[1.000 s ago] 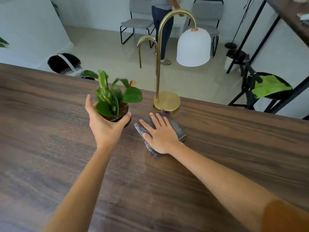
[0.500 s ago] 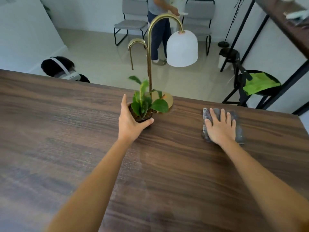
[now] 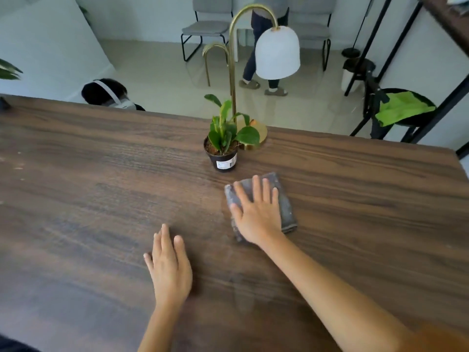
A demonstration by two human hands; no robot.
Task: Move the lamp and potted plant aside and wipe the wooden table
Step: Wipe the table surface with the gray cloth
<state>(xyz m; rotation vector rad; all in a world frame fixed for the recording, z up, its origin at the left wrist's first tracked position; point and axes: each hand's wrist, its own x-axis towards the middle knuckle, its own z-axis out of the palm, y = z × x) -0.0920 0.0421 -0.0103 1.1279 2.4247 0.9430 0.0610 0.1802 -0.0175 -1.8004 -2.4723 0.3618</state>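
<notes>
Right hand (image 3: 256, 212) fingers spread, hiding much of grey cloth (image 3: 284, 199); lamp base (image 3: 258, 138) behind leaves

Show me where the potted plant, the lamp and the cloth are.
potted plant (image 3: 223, 158), head view, on the black pot.
lamp (image 3: 277, 53), head view, on the white shade.
cloth (image 3: 286, 207), head view, on its bare right side.
</notes>
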